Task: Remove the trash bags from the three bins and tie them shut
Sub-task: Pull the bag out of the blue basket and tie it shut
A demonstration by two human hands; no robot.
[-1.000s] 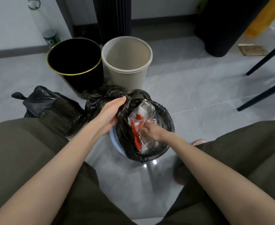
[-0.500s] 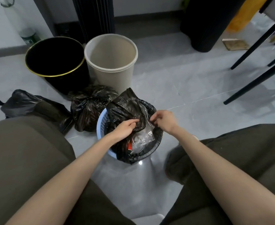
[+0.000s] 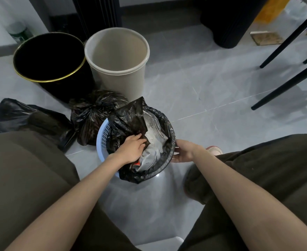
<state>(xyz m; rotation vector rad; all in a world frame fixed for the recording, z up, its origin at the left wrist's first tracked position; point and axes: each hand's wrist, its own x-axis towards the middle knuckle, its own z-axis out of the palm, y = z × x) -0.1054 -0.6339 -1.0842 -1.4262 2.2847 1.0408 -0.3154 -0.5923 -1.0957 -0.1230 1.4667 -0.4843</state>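
Left hand (image 3: 132, 148) clutches bag (image 3: 129, 116) flap; right hand (image 3: 183, 151) at rim, fingertips hidden, grip unclear; bin (image 3: 103, 136) mostly covered.

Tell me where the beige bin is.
Head view, upper centre: the beige bin stands right of the black gold-rimmed bin, behind a tied black bag.

basket (image 3: 104, 138) | in it: liner (image 3: 127, 120) | left, beside: tied bag (image 3: 91, 115) | farther left: second bag (image 3: 22, 116) | behind: left bin (image 3: 67, 89), right bin (image 3: 120, 82)
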